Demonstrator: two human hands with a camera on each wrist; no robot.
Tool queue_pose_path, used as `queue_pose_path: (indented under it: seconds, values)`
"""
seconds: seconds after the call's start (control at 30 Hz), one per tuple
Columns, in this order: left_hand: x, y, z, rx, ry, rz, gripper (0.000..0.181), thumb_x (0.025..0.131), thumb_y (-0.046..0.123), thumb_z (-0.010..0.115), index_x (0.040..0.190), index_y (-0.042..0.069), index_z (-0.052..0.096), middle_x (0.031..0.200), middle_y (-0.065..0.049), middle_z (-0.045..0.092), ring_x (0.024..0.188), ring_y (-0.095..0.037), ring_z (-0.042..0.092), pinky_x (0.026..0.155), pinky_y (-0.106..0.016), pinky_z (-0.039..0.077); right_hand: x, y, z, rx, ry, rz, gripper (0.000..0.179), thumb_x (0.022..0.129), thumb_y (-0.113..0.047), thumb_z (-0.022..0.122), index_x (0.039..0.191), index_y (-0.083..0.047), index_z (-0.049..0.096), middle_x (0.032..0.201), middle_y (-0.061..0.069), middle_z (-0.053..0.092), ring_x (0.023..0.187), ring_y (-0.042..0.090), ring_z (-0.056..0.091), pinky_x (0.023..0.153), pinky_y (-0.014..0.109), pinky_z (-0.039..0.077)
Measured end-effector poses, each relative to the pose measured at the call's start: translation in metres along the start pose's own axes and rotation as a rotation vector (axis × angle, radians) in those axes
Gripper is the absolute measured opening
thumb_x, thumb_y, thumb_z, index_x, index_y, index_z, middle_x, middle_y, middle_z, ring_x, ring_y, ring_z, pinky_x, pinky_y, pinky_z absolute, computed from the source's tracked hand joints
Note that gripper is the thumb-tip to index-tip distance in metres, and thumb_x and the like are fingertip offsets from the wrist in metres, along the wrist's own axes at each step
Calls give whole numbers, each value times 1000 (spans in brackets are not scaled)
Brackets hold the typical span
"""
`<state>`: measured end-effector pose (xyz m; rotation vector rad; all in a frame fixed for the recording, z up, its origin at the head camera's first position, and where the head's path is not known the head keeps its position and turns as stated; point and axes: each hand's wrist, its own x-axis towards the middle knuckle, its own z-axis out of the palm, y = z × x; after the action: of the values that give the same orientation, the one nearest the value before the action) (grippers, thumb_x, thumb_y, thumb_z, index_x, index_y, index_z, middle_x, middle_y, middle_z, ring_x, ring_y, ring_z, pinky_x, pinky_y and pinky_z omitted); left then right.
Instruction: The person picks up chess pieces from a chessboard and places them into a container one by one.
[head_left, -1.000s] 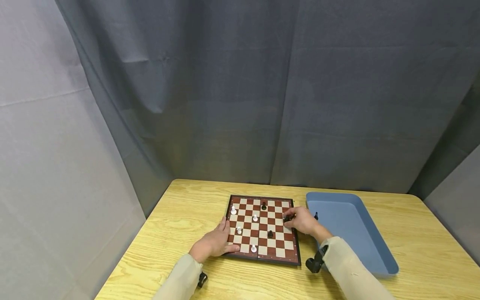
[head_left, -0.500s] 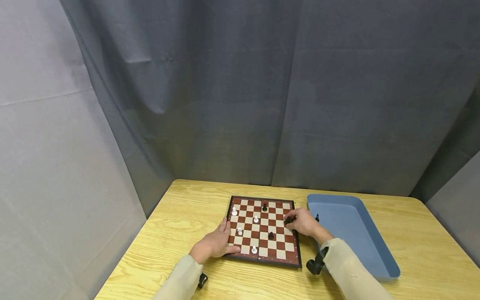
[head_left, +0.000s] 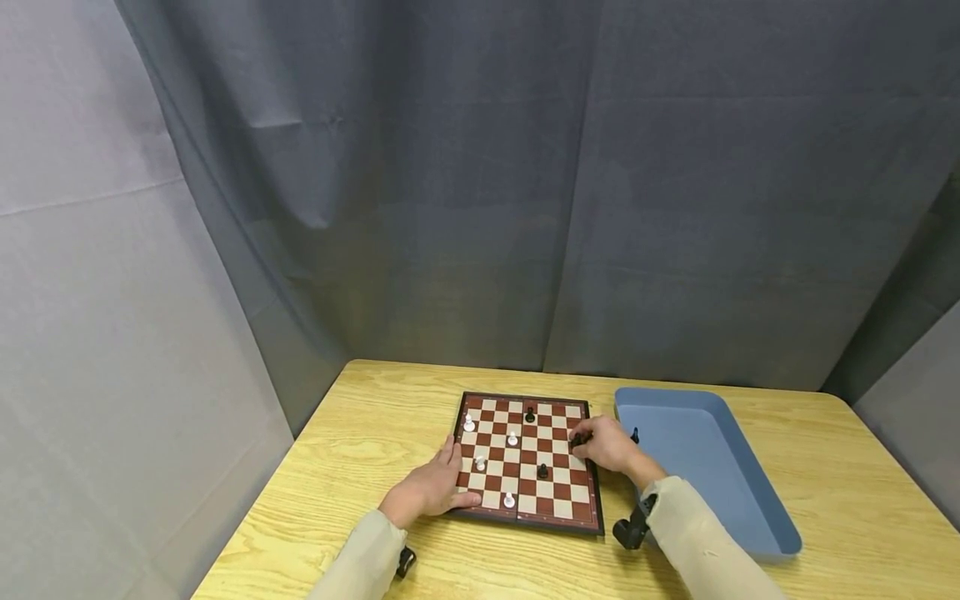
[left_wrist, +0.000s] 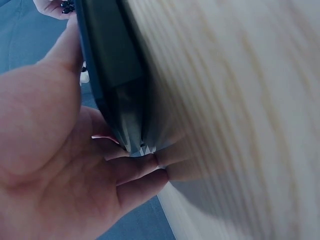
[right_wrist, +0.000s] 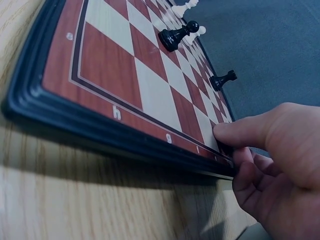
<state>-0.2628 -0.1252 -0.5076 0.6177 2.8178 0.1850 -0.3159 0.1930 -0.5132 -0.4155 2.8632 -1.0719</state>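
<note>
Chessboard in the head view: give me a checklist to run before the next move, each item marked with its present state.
1. Chessboard flat on the table: ok.
2. Left grip touching the board's left side: ok.
3. All four white pieces upright: ok.
4. Right grip free for another piece: not ok, it pinches a black piece.
5. That piece seated on a square: cannot tell, fingers cover its base.
6. Blue tray apart from the board: ok.
</note>
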Motion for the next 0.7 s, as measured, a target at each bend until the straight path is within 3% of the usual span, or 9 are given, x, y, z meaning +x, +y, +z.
queue_pose_path:
  seconds: [0.27,0.7]
  values:
    - [0,0,0,9,0,0,98,86,64,47,147,-8,20,154,-25,7,139,-33,22,100,-40,41,0,0,-1,-16,-11,-24,12,84,-3,69,96,-6,68,84,3,60,69,14,52,61,33,44]
    - [2,0,1,-9,-3,-8,98,86,64,47,147,-7,19,154,-25,7,139,-33,21,103,-40,38,0,-6,-12,29,-23,-79,17,89,-9,67,105,-3,66,85,0,58,71,15,51,59,33,44]
